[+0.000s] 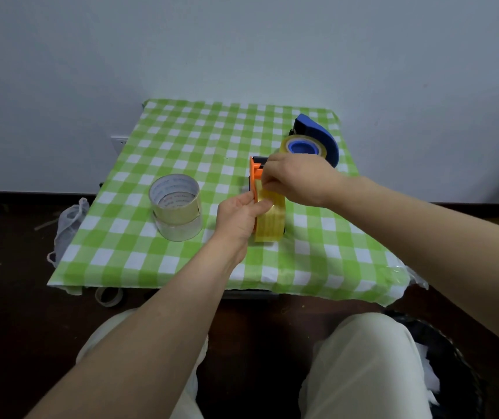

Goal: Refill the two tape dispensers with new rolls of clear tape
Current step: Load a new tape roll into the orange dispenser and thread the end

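Left hand (239, 213) grips the tape roll (269, 219) in an orange dispenser (256, 176); right hand (296, 179) seemingly pinches its top. Stacked rolls (177, 207) at nine o'clock, core print unreadable.

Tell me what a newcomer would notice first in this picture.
Both hands meet mid-table on the orange dispenser: the left hand grips it and its yellowish roll, while the right hand pinches that roll's tape near the top. Behind the right hand lies a loaded blue dispenser, and two spare rolls stand stacked at the left on the green checked cloth.
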`<action>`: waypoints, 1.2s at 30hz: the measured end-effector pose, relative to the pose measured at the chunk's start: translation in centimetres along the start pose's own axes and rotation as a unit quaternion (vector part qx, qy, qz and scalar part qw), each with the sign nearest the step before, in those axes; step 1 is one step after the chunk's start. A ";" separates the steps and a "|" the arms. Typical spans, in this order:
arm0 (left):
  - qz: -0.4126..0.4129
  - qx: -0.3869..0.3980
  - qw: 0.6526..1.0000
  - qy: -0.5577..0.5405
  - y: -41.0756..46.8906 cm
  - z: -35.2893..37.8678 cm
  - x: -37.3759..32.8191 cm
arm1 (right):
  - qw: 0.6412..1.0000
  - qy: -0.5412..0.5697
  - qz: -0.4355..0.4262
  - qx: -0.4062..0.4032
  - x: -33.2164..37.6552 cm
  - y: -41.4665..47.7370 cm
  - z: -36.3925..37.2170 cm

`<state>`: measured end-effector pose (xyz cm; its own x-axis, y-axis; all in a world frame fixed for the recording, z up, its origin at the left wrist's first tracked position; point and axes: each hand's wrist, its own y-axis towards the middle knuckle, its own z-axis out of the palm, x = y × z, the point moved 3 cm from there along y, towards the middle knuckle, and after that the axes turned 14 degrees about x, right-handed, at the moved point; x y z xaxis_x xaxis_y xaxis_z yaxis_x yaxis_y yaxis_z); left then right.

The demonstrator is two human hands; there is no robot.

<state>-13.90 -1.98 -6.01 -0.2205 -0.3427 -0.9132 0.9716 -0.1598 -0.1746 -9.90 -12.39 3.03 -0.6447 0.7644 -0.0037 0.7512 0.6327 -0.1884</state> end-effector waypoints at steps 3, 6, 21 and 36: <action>0.001 0.005 1.000 0.003 0.0 0.2 0.0 | 1.000 -0.019 0.018 -0.012 0.2 0.0 0.4; 0.003 0.005 1.000 0.006 0.0 0.1 0.2 | 0.999 0.015 0.046 -0.026 0.1 0.3 0.7; 0.009 0.008 1.000 0.005 -0.2 0.2 0.1 | 0.996 0.068 0.057 -0.017 0.2 0.4 0.6; -0.042 0.009 0.998 -0.041 -0.5 0.6 -0.7 | 0.753 0.625 0.199 -0.052 1.3 -4.8 6.4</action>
<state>-14.31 -2.20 -5.01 -0.3087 -0.4023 -0.8619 0.9476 -0.2082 -0.2422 -15.25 -15.21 -2.33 0.2219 0.3755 0.8999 0.8984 0.2800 -0.3384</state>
